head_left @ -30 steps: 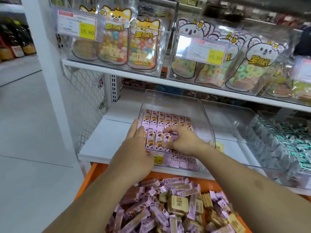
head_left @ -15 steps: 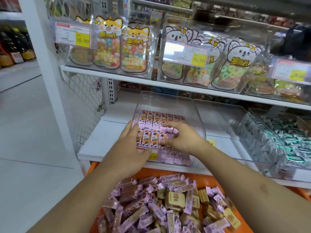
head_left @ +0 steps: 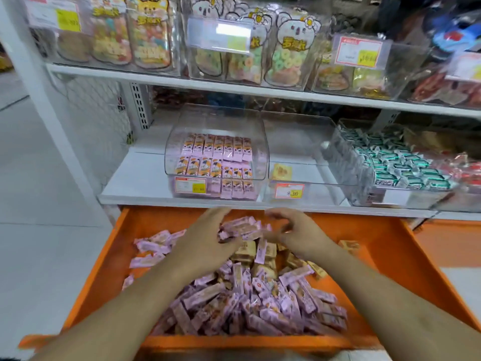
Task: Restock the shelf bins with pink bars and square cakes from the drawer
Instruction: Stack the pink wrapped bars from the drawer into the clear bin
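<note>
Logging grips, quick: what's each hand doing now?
Left hand: open over the pink bars, no grip visible.
Right hand: fingers curled, blurred; cannot be told.

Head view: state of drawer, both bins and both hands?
orange drawer: pulled open, holds a loose pile of pink bars and square cakes
left clear bin: partly filled with neat rows of pink bars
middle clear bin: nearly empty, one yellow packet inside
left hand: over the pile, fingers loosely curled
right hand: over the pile, grip blurred
</note>
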The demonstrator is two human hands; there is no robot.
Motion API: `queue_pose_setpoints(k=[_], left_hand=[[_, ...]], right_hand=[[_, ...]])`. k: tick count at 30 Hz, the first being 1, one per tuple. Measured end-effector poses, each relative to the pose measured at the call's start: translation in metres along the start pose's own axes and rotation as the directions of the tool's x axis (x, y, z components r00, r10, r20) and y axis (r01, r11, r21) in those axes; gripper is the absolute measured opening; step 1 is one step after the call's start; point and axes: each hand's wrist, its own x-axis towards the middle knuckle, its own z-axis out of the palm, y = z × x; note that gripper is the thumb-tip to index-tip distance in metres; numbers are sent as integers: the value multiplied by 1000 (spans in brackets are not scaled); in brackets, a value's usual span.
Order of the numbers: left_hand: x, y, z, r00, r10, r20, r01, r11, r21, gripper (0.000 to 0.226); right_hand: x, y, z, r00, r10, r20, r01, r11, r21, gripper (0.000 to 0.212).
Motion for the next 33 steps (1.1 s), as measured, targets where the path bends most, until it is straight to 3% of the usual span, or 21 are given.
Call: queue_pose_setpoints(k=[6,11,14,19,23,28,33], left_hand=[[12,-30,66,950,-115,289,93,992,89,77],[45,-68,105,927,-199,319,186,980,71,77],[66,-99,124,912,-234,336,230,972,53,72],[93,-145,154,912,-178,369,133,980,145,78],[100,-162,170,932,-147,330,67,968,241,67],[96,-161,165,958,-136,252,63,958,280,51],[88,-152,149,977,-115,182,81,979,185,34]], right_hand=[[3,86,32,978,180,108,-172,981,-85,61],[41,126,70,981,162,108,-148,981,-128,77],[69,141,90,990,119,71,-110,986,-122,71],[109,158,108,994,90,-68,-101,981,-167,68],[118,167,117,987,151,-50,-157,975,-158,63],[114,162,119,981,149,-124,-162,982,-100,37],[99,149,100,976,189,-108,-202,970,-133,23]])
